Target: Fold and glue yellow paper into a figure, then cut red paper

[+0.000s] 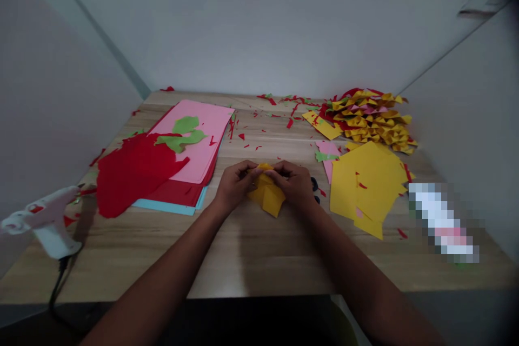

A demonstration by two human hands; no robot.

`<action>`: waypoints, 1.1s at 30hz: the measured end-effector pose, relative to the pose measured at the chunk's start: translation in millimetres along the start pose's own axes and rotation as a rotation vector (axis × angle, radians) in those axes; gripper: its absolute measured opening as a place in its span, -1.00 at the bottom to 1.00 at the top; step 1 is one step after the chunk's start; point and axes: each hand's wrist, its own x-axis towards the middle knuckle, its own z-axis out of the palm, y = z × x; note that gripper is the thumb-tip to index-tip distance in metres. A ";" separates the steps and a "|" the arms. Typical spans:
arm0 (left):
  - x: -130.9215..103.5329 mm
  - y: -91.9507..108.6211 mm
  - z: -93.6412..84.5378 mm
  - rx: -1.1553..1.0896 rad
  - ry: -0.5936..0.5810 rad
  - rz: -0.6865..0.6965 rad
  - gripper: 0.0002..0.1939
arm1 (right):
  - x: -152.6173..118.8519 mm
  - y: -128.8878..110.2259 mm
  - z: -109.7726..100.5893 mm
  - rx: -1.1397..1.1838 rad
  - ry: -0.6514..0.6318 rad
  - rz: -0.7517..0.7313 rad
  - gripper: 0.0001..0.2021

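A small piece of yellow paper [271,197] with fold creases is held up over the middle of the table. My left hand [236,184] pinches its upper left edge, fingers curled behind. On the other side, my right hand [295,183] pinches the upper right edge with the thumb in front. Both thumbs nearly meet at the top of the paper. Just right of my right hand, the dark handles of what look like scissors [314,186] show, partly hidden by that hand.
At left are a white glue gun [52,219] with a cord, red paper [138,173], green scraps [182,138] and pink sheets [206,140]. At right lie yellow sheets [363,189], a heap of folded yellow pieces [373,124] and a blurred-out item [444,221]. Red snippets [242,136] litter the wooden table [219,259].
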 end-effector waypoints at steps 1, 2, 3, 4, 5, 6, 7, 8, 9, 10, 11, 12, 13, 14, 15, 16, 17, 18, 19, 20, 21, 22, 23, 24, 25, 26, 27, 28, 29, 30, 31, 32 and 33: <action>0.1 -1.0 -0.6 0.026 -0.010 0.027 -0.68 | -0.3 -0.5 -0.4 -0.008 -0.012 0.000 -0.77; 0.1 -1.7 -1.2 0.061 -0.022 0.060 -0.70 | -0.6 -1.1 -0.8 -0.012 -0.028 -0.005 -0.76; 0.1 -2.0 -1.8 0.102 -0.034 0.093 -0.72 | -0.7 -2.0 -1.3 -0.015 -0.042 -0.013 -0.75; -0.1 -1.6 -2.2 0.135 -0.040 0.124 -0.74 | -0.9 -3.1 -1.8 -0.018 -0.053 -0.024 -0.74; -0.4 -0.8 -2.5 0.157 -0.040 0.145 -0.75 | -1.0 -4.4 -2.3 -0.022 -0.060 -0.038 -0.72; -0.9 0.5 -2.5 0.166 -0.037 0.154 -0.76 | -1.1 -5.9 -2.7 -0.030 -0.065 -0.054 -0.70; -1.7 2.0 -2.2 0.165 -0.029 0.153 -0.77 | -1.3 -7.4 -3.0 -0.039 -0.067 -0.066 -0.69; -2.5 3.6 -1.8 0.161 -0.016 0.143 -0.76 | -1.5 -9.1 -3.3 -0.050 -0.069 -0.077 -0.67; -3.4 5.0 -1.4 0.158 0.000 0.131 -0.76 | -1.9 -10.7 -3.4 -0.061 -0.074 -0.085 -0.66; -4.4 6.1 -0.8 0.161 0.015 0.121 -0.75 | -2.3 -12.2 -3.5 -0.069 -0.079 -0.091 -0.66; -5.2 6.8 -0.4 0.169 0.026 0.114 -0.74 | -2.8 -13.6 -3.4 -0.074 -0.083 -0.095 -0.67; -5.8 7.2 0.1 0.177 0.036 0.111 -0.74 | -3.2 -14.7 -3.1 -0.070 -0.088 -0.096 -0.68; -6.3 7.1 0.5 0.179 0.043 0.108 -0.72 | -3.6 -15.4 -2.8 -0.060 -0.094 -0.096 -0.69; -6.6 6.9 0.8 0.175 0.048 0.106 -0.69 | -3.8 -15.7 -2.4 -0.046 -0.103 -0.094 -0.70; -6.6 6.5 0.9 0.168 0.054 0.104 -0.66 | -4.0 -15.4 -1.9 -0.032 -0.111 -0.089 -0.71; -6.6 6.2 1.0 0.166 0.060 0.101 -0.64 | -3.9 -14.5 -1.5 -0.025 -0.121 -0.081 -0.71; -6.6 5.9 0.9 0.172 0.065 0.101 -0.62 | -3.8 -13.3 -1.2 -0.024 -0.131 -0.069 -0.72; -6.5 5.9 0.6 0.188 0.069 0.105 -0.62 | -3.7 -11.8 -1.1 -0.030 -0.141 -0.057 -0.73; -6.5 5.9 0.2 0.216 0.064 0.111 -0.63 | -3.5 -10.2 -1.1 -0.041 -0.154 -0.046 -0.74; -6.5 6.0 -0.3 0.249 0.050 0.119 -0.65 | -3.4 -8.9 -1.2 -0.054 -0.172 -0.039 -0.75; -6.6 6.0 -0.8 0.283 0.032 0.130 -0.65 | -3.4 -8.0 -1.4 -0.065 -0.186 -0.036 -0.75; -6.6 5.7 -1.2 0.311 0.012 0.141 -0.65 | -3.4 -7.6 -1.7 -0.072 -0.196 -0.036 -0.75; -6.6 5.0 -1.3 0.324 -0.009 0.147 -0.64 | -3.3 -7.6 -1.9 -0.074 -0.193 -0.036 -0.75; -6.5 3.9 -1.2 0.310 -0.027 0.146 -0.65 | -3.2 -8.0 -2.2 -0.068 -0.174 -0.033 -0.74; -6.1 2.4 -0.7 0.265 -0.039 0.140 -0.68 | -2.9 -8.5 -2.4 -0.052 -0.137 -0.023 -0.73; -5.6 0.7 0.0 0.197 -0.045 0.131 -0.73 | -2.4 -8.8 -2.7 -0.027 -0.091 -0.009 -0.72; -4.9 -1.1 0.8 0.121 -0.052 0.120 -0.74 | -1.6 -8.6 -3.0 0.001 -0.043 0.009 -0.71; -3.9 -2.9 1.6 0.049 -0.059 0.112 -0.66 | -0.8 -8.0 -3.4 0.033 -0.004 0.029 -0.70; -2.9 -4.4 2.2 -0.007 -0.062 0.106 -0.55 | 0.2 -6.8 -3.8 0.067 0.022 0.049 -0.70; -1.7 -5.5 2.6 -0.038 -0.056 0.101 -0.48 | 1.1 -5.1 -4.1 0.098 0.034 0.066 -0.69; -0.6 -6.2 2.8 -0.050 -0.044 0.092 -0.47 | 1.9 -3.3 -4.2 0.123 0.031 0.077 -0.70; 0.5 -6.4 2.6 -0.058 -0.025 0.076 -0.50 | 2.4 -1.5 -4.1 0.143 0.019 0.082 -0.71; 1.4 -6.2 2.2 -0.063 -0.003 0.057 -0.53 | 2.7 0.1 -3.8 0.160 0.003 0.080 -0.74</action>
